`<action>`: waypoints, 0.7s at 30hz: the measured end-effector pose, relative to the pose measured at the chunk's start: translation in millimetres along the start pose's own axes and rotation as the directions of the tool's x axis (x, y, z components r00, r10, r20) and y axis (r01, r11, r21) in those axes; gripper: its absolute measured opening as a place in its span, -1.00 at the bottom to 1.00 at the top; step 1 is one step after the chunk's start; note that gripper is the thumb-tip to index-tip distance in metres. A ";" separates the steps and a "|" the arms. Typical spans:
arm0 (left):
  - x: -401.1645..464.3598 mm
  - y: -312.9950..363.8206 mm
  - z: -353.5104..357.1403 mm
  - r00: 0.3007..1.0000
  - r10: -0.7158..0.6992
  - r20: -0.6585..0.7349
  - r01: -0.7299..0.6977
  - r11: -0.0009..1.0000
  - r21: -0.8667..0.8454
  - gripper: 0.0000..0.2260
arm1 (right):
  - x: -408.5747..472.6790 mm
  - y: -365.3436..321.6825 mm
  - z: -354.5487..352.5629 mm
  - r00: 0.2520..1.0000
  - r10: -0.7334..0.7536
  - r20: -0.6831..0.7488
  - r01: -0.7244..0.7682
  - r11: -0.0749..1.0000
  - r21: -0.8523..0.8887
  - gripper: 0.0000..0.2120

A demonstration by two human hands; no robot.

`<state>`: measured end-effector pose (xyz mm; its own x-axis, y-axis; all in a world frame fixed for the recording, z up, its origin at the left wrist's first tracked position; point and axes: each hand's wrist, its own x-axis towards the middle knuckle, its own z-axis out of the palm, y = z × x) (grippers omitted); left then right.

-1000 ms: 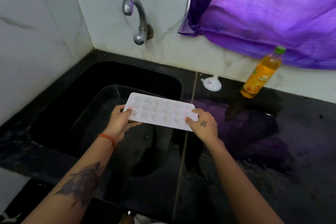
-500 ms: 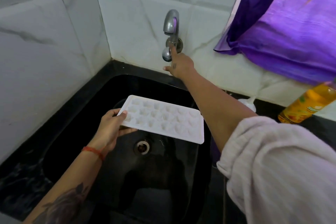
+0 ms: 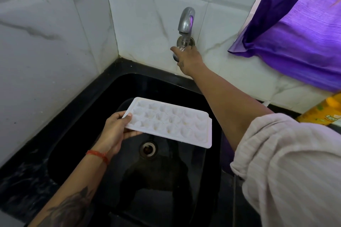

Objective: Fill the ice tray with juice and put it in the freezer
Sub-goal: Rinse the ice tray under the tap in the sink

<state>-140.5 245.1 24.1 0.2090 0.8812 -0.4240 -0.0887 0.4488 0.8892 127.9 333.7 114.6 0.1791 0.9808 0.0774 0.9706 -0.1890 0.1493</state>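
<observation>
At nine o'clock the left hand point(image 3: 118, 131) is seen pinching the ice tray point(image 3: 171, 122) by its short left edge, thumb on top, fingers curled beneath. The tray is held level in the air over the black sink point(image 3: 77, 116), just above the drain point(image 3: 147, 149), at about six o'clock from the tap point(image 3: 186, 22). Its cells look dry, though that is hard to judge at this size; no juice is in them yet.

Moving right, the right hand point(image 3: 188, 59) is stretched up to twelve o'clock and laid on the tap's knob at the wall; its fingers are hidden behind the hand, so it cannot be told whether the knob is truly gripped. No water is seen running.

A rinse seems to be the step in hand. It would be done best with the knob turned gently, so that a thin stream is had and splashing off the shallow cells is avoided. The tray, held at one edge only, would be better steadied and tilted a little toward the drain, so water is shed.

At three o'clock the juice bottle point(image 3: 321, 114) is waiting on the counter, untouched, under the purple curtain point(image 3: 295, 29).
</observation>
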 end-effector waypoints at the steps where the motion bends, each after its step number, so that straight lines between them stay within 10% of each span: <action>1: -0.9 -1.2 -1.0 1.000 -0.002 -0.005 0.002 1.000 -0.002 -0.80 | -3.4 2.0 -2.8 0.999 -0.013 0.046 0.010 0.999 0.053 -0.42; 7: -3.5 -8.6 -12.8 1.000 0.020 -0.018 -0.020 1.000 0.009 -0.86 | -101.1 25.2 21.7 0.939 0.246 0.241 -0.331 0.834 0.440 -0.38; 11: -4.3 -15.6 -20.2 0.999 0.029 -0.027 -0.029 1.000 0.001 -0.89 | -181.1 17.4 59.9 0.808 0.106 0.580 -0.549 0.495 0.674 -0.49; 16: -7.4 -11.6 -9.8 1.000 0.007 0.000 -0.007 1.000 -0.027 -0.75 | -207.5 3.9 64.9 0.946 0.182 0.268 -0.314 0.305 0.899 -0.83; 21: 9.8 22.1 1.5 0.967 -0.219 0.129 0.252 0.887 -0.387 -0.53 | -211.1 0.7 58.5 0.950 0.304 -0.078 -0.002 0.254 0.967 -0.74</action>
<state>-138.9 263.5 39.8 0.3469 0.7348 -0.5828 -0.4025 0.6779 0.6151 100.2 129.4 40.7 0.4521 0.8702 0.1958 0.4021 -0.0029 -0.9156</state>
